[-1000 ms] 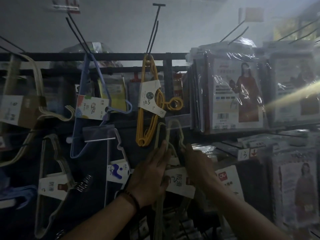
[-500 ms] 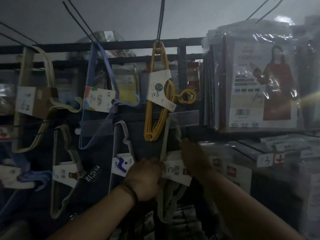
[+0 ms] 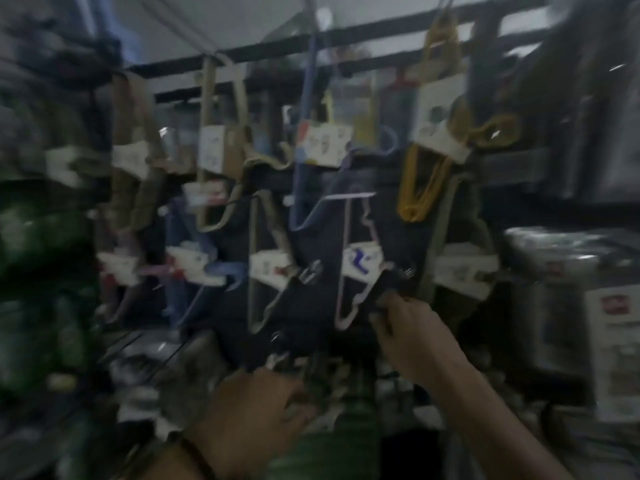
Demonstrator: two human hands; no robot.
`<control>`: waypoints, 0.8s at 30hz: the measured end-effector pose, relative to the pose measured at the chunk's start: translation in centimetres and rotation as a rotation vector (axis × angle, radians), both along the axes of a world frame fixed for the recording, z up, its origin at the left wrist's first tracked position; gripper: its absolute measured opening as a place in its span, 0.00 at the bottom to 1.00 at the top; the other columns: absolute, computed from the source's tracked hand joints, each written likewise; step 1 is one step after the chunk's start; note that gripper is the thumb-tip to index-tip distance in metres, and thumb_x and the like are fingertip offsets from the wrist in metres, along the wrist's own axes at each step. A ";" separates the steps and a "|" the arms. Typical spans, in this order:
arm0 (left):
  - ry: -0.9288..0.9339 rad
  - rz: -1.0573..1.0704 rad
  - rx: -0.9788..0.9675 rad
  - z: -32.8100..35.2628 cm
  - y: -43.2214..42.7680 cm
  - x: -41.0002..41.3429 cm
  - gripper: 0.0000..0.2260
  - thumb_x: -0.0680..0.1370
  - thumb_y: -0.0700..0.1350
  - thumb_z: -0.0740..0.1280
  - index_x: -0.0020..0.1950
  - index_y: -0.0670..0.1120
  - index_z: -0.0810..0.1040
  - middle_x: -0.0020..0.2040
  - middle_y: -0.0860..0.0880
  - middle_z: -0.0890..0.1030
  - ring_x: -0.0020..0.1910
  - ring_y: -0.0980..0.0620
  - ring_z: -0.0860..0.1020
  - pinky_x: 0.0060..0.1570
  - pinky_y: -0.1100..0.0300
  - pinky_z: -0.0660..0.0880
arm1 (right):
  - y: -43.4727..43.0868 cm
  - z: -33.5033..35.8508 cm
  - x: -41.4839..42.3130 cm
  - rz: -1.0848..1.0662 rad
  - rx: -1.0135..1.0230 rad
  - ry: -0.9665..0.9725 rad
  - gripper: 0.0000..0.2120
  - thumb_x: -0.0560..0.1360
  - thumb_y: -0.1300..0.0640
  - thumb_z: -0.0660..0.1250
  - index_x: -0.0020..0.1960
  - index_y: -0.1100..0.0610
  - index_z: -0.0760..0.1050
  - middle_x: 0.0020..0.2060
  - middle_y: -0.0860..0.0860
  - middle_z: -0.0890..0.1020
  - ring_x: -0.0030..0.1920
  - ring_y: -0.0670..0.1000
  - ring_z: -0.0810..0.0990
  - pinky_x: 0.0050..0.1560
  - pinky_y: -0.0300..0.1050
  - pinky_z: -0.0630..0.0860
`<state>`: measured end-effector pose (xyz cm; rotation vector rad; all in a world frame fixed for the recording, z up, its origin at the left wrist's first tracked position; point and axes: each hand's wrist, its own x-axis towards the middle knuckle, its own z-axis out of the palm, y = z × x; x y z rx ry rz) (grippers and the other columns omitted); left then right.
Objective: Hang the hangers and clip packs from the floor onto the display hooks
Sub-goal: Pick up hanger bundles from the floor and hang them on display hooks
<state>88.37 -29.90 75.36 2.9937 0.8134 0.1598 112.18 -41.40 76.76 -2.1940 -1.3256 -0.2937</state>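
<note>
A dim shop: a dark display rack [image 3: 346, 31] carries many labelled bundles of hangers, and wrapped packs [image 3: 554, 271] stand at the right. Since half a second ago the view has swung left and become blurred, and both hands have left the grey-green hangers [image 3: 441, 230], which hang just under the yellow hangers [image 3: 419, 192] with a white label. The right hand [image 3: 412, 334] is at a dark clip hanger [image 3: 384, 289], the left hand [image 3: 256, 407] lower; both show curled fingers, but whether they grip anything I cannot tell
</note>
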 end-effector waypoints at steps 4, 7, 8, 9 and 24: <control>0.018 0.202 -0.140 -5.7 0.9 -15.2 0.19 0.78 0.68 0.60 0.55 0.55 0.77 0.53 0.53 0.83 0.52 0.52 0.83 0.48 0.56 0.80 | 4.0 -6.7 -13.9 0.348 -0.164 0.042 0.12 0.83 0.43 0.61 0.65 0.43 0.68 0.45 0.44 0.78 0.38 0.48 0.80 0.38 0.51 0.80; 0.055 0.363 -0.337 -10.3 0.0 -26.9 0.17 0.80 0.66 0.61 0.54 0.56 0.80 0.49 0.55 0.85 0.49 0.55 0.82 0.49 0.56 0.77 | 6.5 -12.9 -25.2 0.550 -0.303 0.124 0.11 0.84 0.43 0.62 0.64 0.45 0.70 0.40 0.46 0.80 0.38 0.49 0.81 0.40 0.53 0.82; 0.052 0.416 -0.362 -12.1 -0.5 -30.7 0.17 0.80 0.66 0.62 0.48 0.54 0.79 0.44 0.54 0.84 0.47 0.54 0.82 0.46 0.57 0.75 | 7.1 -15.0 -29.0 0.625 -0.359 0.154 0.10 0.84 0.43 0.62 0.62 0.46 0.71 0.40 0.47 0.81 0.39 0.50 0.82 0.41 0.53 0.81; 0.056 0.469 -0.374 -13.6 -1.2 -34.4 0.18 0.80 0.65 0.62 0.44 0.52 0.78 0.40 0.51 0.82 0.44 0.52 0.81 0.43 0.57 0.74 | 7.6 -17.0 -32.5 0.693 -0.413 0.186 0.09 0.84 0.44 0.62 0.61 0.46 0.72 0.40 0.47 0.81 0.39 0.49 0.81 0.42 0.53 0.81; -0.036 1.144 -0.887 -26.5 -11.0 -65.1 0.16 0.82 0.62 0.63 0.60 0.54 0.82 0.56 0.54 0.85 0.55 0.54 0.82 0.57 0.58 0.78 | 13.5 -32.9 -66.5 1.191 -1.279 0.180 0.14 0.81 0.42 0.67 0.59 0.51 0.80 0.58 0.52 0.83 0.56 0.51 0.82 0.59 0.48 0.79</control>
